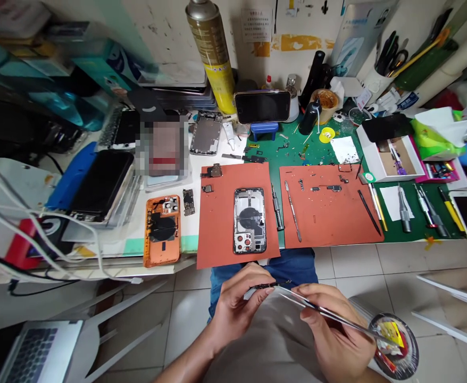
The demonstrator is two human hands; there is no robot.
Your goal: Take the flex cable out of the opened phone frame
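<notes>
My left hand [235,300] pinches a small dark phone part [264,286] between thumb and fingers, in front of my lap. Its exact kind is too small to make out. In my right hand [333,330] are metal tweezers [325,310], their tips close to that part; whether they touch it I cannot tell. Beyond my hands, an opened phone housing [250,218] with a pale interior lies on the left red mat [215,229]. Small camera modules [214,170] rest at that mat's upper left. An orange phone housing [162,234] lies left of the mat, beside a circuit board [188,202].
A right red mat [321,223] holds small parts and a metal pry tool [292,210]. A screwdriver [276,207] lies between the mats. Behind stand a phone [263,107] on a blue stand and a spray can [213,53]. White cables [93,234] hang at the left edge.
</notes>
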